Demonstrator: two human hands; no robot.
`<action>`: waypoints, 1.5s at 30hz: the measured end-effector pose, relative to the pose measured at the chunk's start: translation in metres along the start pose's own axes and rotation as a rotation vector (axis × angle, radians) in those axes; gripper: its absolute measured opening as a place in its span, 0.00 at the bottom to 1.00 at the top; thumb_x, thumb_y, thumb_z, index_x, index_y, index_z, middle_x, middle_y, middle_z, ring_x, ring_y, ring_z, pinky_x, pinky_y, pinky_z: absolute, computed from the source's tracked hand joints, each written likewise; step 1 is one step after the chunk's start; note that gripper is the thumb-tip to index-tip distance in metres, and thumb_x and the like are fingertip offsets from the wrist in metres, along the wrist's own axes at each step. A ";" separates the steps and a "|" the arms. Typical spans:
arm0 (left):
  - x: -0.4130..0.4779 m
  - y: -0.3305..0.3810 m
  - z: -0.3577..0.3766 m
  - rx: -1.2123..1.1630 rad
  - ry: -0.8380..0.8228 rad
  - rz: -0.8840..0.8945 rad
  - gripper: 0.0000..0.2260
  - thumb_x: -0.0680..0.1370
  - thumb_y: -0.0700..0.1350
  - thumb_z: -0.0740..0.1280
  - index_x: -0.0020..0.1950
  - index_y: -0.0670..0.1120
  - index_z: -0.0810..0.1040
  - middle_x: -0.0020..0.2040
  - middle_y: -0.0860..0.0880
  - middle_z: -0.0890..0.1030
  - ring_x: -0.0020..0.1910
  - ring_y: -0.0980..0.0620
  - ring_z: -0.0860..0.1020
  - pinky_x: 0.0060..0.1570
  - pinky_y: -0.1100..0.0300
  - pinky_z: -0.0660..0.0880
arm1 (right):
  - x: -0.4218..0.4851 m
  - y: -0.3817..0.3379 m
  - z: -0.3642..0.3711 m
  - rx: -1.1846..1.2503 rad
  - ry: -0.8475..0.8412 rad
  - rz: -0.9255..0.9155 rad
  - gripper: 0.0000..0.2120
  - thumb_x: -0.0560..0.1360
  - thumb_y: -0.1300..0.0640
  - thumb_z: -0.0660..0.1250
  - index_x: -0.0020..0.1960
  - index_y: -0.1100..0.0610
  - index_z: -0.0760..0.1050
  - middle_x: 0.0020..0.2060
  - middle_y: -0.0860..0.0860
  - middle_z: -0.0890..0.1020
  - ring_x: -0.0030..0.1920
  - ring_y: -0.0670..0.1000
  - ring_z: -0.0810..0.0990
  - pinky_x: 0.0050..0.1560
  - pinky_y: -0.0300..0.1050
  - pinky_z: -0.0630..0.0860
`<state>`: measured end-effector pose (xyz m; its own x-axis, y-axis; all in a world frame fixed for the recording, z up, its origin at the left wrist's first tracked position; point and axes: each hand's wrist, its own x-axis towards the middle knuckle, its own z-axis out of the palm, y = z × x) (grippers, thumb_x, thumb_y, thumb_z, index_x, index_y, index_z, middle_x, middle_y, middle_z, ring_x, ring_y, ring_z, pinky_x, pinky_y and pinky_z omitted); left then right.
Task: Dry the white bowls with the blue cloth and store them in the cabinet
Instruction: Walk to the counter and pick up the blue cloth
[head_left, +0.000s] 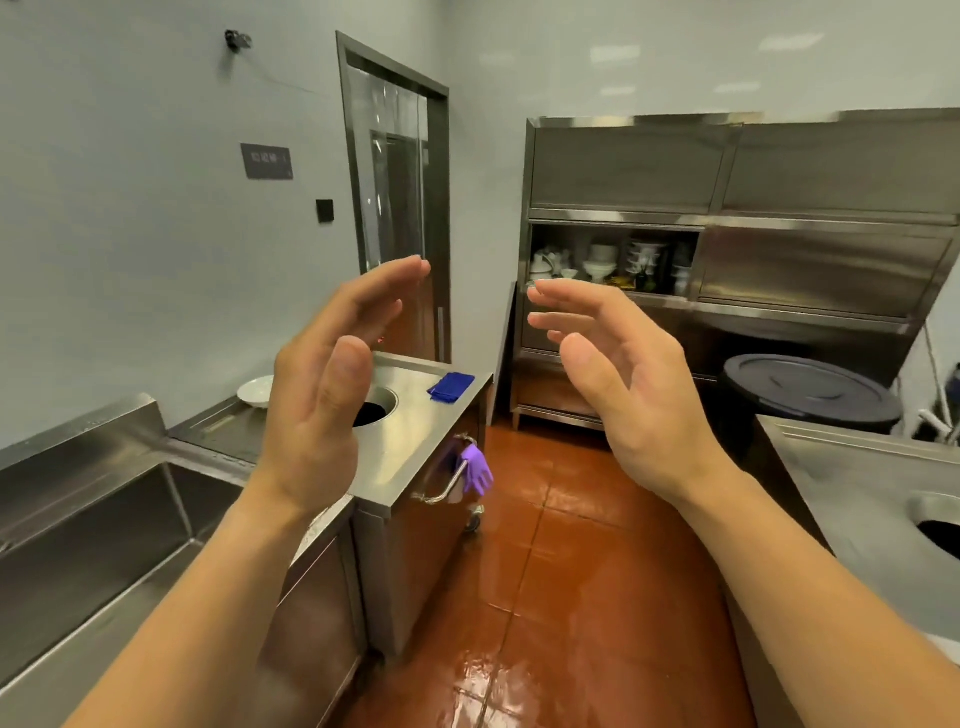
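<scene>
Left hand (317, 395) & right hand (618, 384) are raised mid-frame, palms facing, fingers spread, holding nothing. Bowl (255, 391) sits at left-centre on the steel counter (415, 447), cloth (451, 386) folded near the counter's far corner, well apart. Cabinet (613, 254) at upper right is open w/ crockery inside. Drying probably not begun; next move needs a reach to the cloth & bowl.

Both bare forearms reach up from the near edge. The left hand (322, 395) and right hand (623, 384) are raised with palms facing each other, well apart, fingers spread and slightly curved, thumbs nearest the camera. Neither hand holds anything.
</scene>
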<state>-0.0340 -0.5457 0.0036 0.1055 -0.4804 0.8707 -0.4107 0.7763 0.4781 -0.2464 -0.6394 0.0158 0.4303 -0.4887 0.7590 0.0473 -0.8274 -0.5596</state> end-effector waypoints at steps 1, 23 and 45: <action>0.009 -0.018 0.004 0.014 0.013 -0.004 0.31 0.80 0.74 0.56 0.73 0.56 0.75 0.73 0.57 0.80 0.77 0.46 0.74 0.77 0.47 0.68 | 0.014 0.021 -0.001 0.021 -0.012 -0.005 0.22 0.79 0.44 0.60 0.70 0.50 0.72 0.65 0.47 0.81 0.65 0.46 0.80 0.65 0.44 0.77; 0.229 -0.465 0.045 0.196 0.067 -0.040 0.30 0.79 0.76 0.54 0.74 0.61 0.75 0.73 0.60 0.78 0.77 0.48 0.75 0.77 0.48 0.70 | 0.309 0.450 0.037 0.097 -0.106 -0.015 0.26 0.78 0.43 0.60 0.71 0.56 0.73 0.66 0.50 0.80 0.65 0.49 0.80 0.67 0.52 0.77; 0.369 -0.789 0.070 0.436 0.311 -0.163 0.29 0.81 0.72 0.59 0.73 0.55 0.77 0.71 0.54 0.81 0.76 0.43 0.76 0.75 0.48 0.69 | 0.567 0.807 0.122 0.494 -0.408 -0.185 0.35 0.79 0.33 0.57 0.71 0.59 0.72 0.66 0.52 0.80 0.66 0.51 0.80 0.65 0.50 0.78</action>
<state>0.2657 -1.3640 -0.0599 0.4340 -0.3860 0.8140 -0.6963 0.4296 0.5750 0.1459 -1.5504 -0.0466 0.6772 -0.1268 0.7248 0.5188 -0.6161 -0.5926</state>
